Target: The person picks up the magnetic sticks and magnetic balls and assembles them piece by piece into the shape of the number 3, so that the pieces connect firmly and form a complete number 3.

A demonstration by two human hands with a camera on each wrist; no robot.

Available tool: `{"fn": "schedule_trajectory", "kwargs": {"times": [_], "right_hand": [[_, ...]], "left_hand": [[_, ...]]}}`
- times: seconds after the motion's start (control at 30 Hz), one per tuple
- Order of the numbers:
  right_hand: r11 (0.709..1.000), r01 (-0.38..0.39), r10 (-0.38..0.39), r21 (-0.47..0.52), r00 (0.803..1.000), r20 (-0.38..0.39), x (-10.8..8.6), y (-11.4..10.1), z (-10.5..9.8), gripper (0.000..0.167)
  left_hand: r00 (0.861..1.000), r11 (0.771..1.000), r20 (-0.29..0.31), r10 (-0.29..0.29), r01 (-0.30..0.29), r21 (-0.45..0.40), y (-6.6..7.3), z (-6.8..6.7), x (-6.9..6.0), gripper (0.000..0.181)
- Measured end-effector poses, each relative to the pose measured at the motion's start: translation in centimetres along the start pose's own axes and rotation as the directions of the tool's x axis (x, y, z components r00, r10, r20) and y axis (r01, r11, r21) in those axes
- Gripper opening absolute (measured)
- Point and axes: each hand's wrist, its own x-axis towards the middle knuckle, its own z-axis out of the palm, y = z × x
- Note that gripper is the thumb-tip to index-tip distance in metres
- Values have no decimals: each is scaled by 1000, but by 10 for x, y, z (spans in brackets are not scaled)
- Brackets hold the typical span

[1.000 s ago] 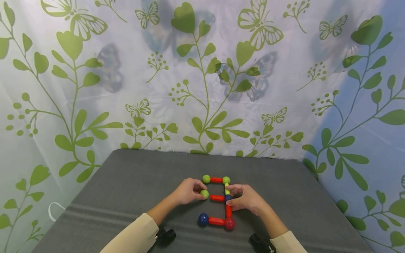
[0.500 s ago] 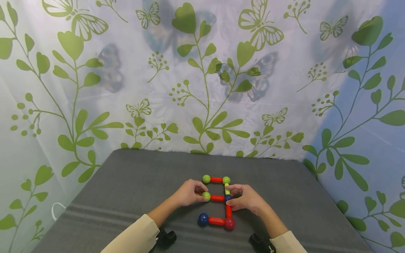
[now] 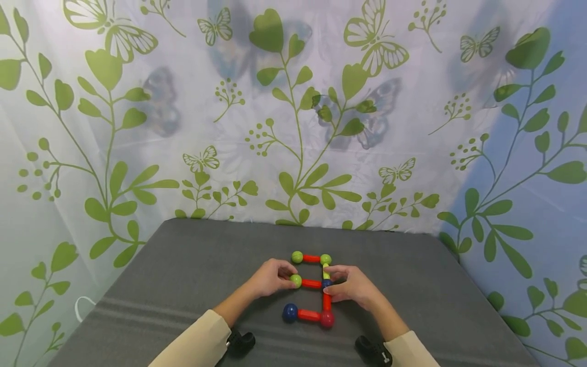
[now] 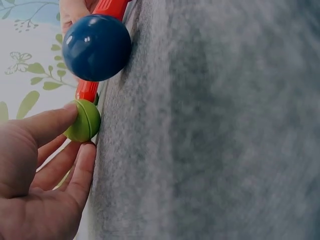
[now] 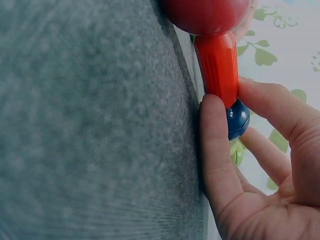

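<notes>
Balls and rods lie joined on the table in an E-like figure open to the left. My left hand (image 3: 271,278) pinches a green ball (image 4: 85,121), which touches the left end of the middle red rod (image 3: 312,284). Across the figure, my right hand (image 3: 353,288) grips the upright red rod (image 5: 218,67) where it meets a small blue ball (image 5: 238,120). Above that ball runs a yellow-green rod (image 3: 326,272), partly hidden by fingers. The top row has two green balls and a red rod (image 3: 312,258). A red ball (image 3: 327,319), red rod (image 3: 309,315) and larger blue ball (image 3: 290,313) form the bottom row.
The figure rests on a grey cloth-covered table (image 3: 220,244). A curtain (image 3: 257,168) printed with leaves and butterflies hangs behind it. Black wrist devices show under both forearms, and a white loop (image 3: 82,308) hangs by the left table edge.
My left hand has brought the green ball against the middle rod's free end. Since then the whole figure has shifted slightly left and away, with both hands keeping hold.
</notes>
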Motion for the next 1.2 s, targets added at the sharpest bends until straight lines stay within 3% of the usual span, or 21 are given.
{"fn": "schedule_trajectory", "kwargs": {"times": [0.27, 0.73, 0.97, 1.2], "right_hand": [[1000, 3, -3, 1, 1000, 3, 3, 0, -2, 68], [997, 12, -15, 70, 999, 34, 7, 7, -3, 71], [998, 10, -11, 57, 999, 30, 8, 8, -4, 71], [997, 18, -21, 69, 999, 46, 9, 8, -5, 71]], "left_hand": [[998, 998, 10, -58, 58, -30, 0, 2, 0, 27], [996, 995, 7, -93, 93, -32, -1, 2, 0, 27], [998, 995, 5, -64, 64, -70, -2, 4, -1, 28], [997, 994, 6, -83, 83, -68, 3, 2, -1, 28]]}}
